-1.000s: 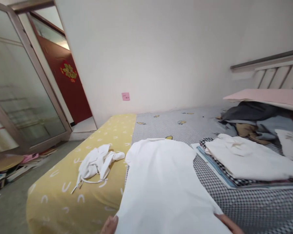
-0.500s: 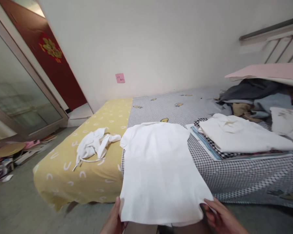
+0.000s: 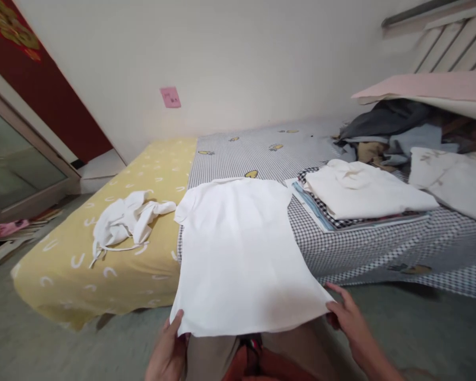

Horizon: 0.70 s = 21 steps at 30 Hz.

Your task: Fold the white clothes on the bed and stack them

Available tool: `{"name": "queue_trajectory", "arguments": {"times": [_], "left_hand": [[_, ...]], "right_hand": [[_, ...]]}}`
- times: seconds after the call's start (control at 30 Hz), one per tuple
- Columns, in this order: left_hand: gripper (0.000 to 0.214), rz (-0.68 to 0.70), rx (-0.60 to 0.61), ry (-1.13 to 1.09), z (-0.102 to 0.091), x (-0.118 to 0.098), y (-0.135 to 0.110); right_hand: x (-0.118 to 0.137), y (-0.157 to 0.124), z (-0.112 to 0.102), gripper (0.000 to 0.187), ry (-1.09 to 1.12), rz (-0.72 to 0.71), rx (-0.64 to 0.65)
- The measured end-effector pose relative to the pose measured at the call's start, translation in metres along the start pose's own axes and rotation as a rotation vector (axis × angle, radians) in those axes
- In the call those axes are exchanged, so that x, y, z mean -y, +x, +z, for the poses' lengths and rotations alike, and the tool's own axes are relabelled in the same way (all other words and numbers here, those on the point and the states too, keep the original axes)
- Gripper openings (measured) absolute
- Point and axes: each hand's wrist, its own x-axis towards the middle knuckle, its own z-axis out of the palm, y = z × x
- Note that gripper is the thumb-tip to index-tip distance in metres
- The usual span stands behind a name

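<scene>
A white shirt (image 3: 238, 248) lies spread from the bed's front edge out over my lap. My left hand (image 3: 167, 349) pinches its lower left hem corner, thumb on top. My right hand (image 3: 347, 317) grips the lower right hem corner, fingers curled under the cloth. The shirt's collar end rests on the checked bedsheet (image 3: 262, 159). My legs show below the hem.
A crumpled white garment (image 3: 127, 222) lies on the yellow sheet (image 3: 103, 264) to the left. A folded stack of clothes (image 3: 360, 193) sits right of the shirt, with a loose heap of clothes (image 3: 400, 132) behind it. Glass door and floor clutter are at far left.
The view has tilted down and shifted; the shirt's hem has come toward me off the bed edge. Both hands, only partly seen before, now show in full at the hem corners.
</scene>
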Motion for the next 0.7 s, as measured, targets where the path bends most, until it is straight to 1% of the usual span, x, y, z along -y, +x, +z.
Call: {"name": "queue_trajectory", "arguments": {"times": [0.07, 0.1, 0.17, 0.2, 0.23, 0.27, 0.3, 0.33, 0.37, 0.4, 0.43, 0.47, 0.5, 0.53, 0.57, 0.6, 0.63, 0.67, 0.7], "left_hand": [[0.015, 0.008, -0.028, 0.013, 0.001, 0.0, -0.001], [0.016, 0.026, -0.064, 0.026, 0.001, 0.0, 0.0], [0.021, 0.104, -0.18, 0.087, -0.003, 0.001, 0.003], [0.025, 0.18, -0.25, 0.139, -0.005, 0.002, 0.004], [0.028, 0.288, -0.324, 0.21, -0.007, 0.003, 0.004], [0.032, 0.432, -0.382, 0.308, -0.009, 0.004, 0.002], [0.036, 0.604, -0.416, 0.43, -0.009, 0.006, -0.001], [0.038, 0.793, -0.422, 0.569, -0.008, 0.007, -0.006], [0.04, 0.978, -0.4, 0.719, -0.005, 0.01, -0.011], [0.039, 1.145, -0.342, 0.871, 0.0, 0.012, -0.018], [0.039, 1.287, -0.248, 1.021, 0.005, 0.016, -0.024], [0.04, 1.399, -0.118, 1.165, 0.011, 0.02, -0.03], [0.044, 1.481, 0.031, 1.297, 0.017, 0.024, -0.035], [0.051, 1.53, 0.183, 1.419, 0.023, 0.029, -0.038], [0.06, 1.555, 0.307, 1.514, 0.027, 0.034, -0.039], [0.068, 1.558, 0.383, 1.576, 0.03, 0.04, -0.039], [0.07, 1.545, 0.403, 1.604, 0.031, 0.046, -0.038], [0.067, 1.521, 0.387, 1.6, 0.031, 0.052, -0.035], [0.059, 1.49, 0.366, 1.573, 0.03, 0.059, -0.031]], "right_hand": [[0.004, -0.004, 0.004, 0.068, -0.205, -0.219, -0.118], [0.008, -0.008, 0.007, 0.065, -0.313, -0.328, -0.176], [0.018, -0.019, 0.012, 0.058, -0.536, -0.521, -0.279], [0.024, -0.025, 0.015, 0.053, -0.638, -0.605, -0.314], [0.028, -0.031, 0.017, 0.049, -0.724, -0.688, -0.327], [0.032, -0.036, 0.02, 0.045, -0.794, -0.773, -0.3], [0.034, -0.04, 0.024, 0.041, -0.85, -0.853, -0.227], [0.035, -0.043, 0.028, 0.038, -0.899, -0.919, -0.113], [0.034, -0.045, 0.034, 0.038, -0.94, -0.968, 0.028], [0.033, -0.046, 0.04, 0.042, -0.971, -0.995, 0.169], [0.031, -0.046, 0.047, 0.047, -0.992, -0.998, 0.286], [0.03, -0.047, 0.055, 0.046, -0.998, -0.981, 0.357], [0.029, -0.046, 0.061, 0.038, -0.987, -0.959, 0.382], [0.029, -0.046, 0.067, 0.028, -0.957, -0.94, 0.376], [0.03, -0.046, 0.071, 0.02, -0.913, -0.927, 0.358], [0.032, -0.046, 0.074, 0.019, -0.868, -0.918, 0.345], [0.036, -0.046, 0.076, 0.021, -0.83, -0.913, 0.35], [0.04, -0.046, 0.075, 0.022, -0.807, -0.91, 0.379], [0.044, -0.046, 0.074, 0.021, -0.807, -0.902, 0.427]]}}
